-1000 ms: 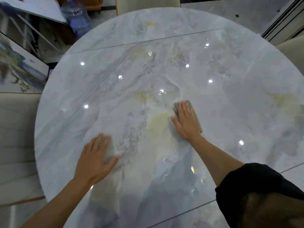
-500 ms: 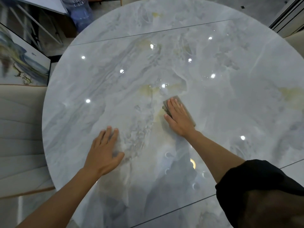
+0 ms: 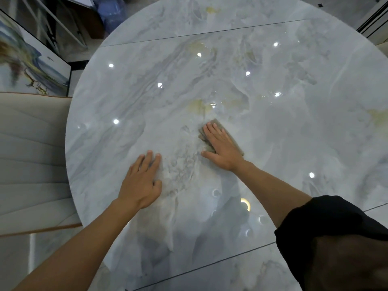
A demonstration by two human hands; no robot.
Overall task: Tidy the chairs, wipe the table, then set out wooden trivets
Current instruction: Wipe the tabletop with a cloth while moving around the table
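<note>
A round, glossy grey marble table (image 3: 294, 127) fills the view. My right hand (image 3: 221, 147) lies flat near the table's middle, pressing a folded grey-brown cloth (image 3: 218, 123) onto the surface; most of the cloth is hidden under the palm. My left hand (image 3: 141, 181) rests flat on the bare marble to the left and nearer to me, fingers spread, holding nothing. No trivets are in view.
A cream upholstered chair (image 3: 31, 160) stands against the table's left edge. Behind it lean a framed painting (image 3: 31, 68) and a blue water bottle (image 3: 111, 11) on the floor. Another chair's edge (image 3: 381, 46) shows at the far right.
My right hand and the cloth have slid left across the marble, closer to my left hand. The view has shifted, so the table sits further right in frame.
</note>
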